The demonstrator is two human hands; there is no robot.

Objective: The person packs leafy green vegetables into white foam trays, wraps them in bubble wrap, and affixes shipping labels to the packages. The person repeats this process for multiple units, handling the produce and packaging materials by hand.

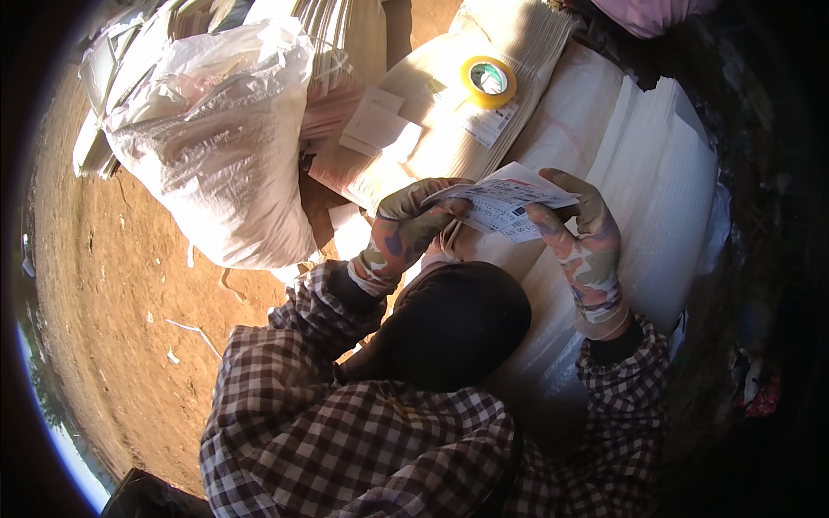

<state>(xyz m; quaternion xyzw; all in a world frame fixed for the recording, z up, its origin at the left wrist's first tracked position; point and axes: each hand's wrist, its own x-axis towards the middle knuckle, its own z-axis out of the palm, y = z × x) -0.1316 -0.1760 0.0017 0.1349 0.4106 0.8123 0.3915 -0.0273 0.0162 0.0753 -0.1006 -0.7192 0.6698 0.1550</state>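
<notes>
Several printed paper slips [505, 201], overlapping like a small fan, are held up in front of my body. My left hand [411, 226], in a camouflage-patterned glove, pinches their left end between thumb and fingers. The same kind of glove covers my right hand [583, 249], whose thumb and index finger grip the right end. Beyond the slips, a roll of yellow packing tape [491, 101] lies flat on a bundle of stacked tan sheets [427, 78]. A printed label [490, 126] shows beside the roll. My dark-clad knee [460, 324] is below my hands.
A full white woven plastic sack [220, 175] stands at the left on bare dirt ground [149, 304]. White papers [382, 126] rest on the tan bundle. White ribbed sheeting [654, 155] extends along the right. Pink fabric [654, 13] shows at the top edge.
</notes>
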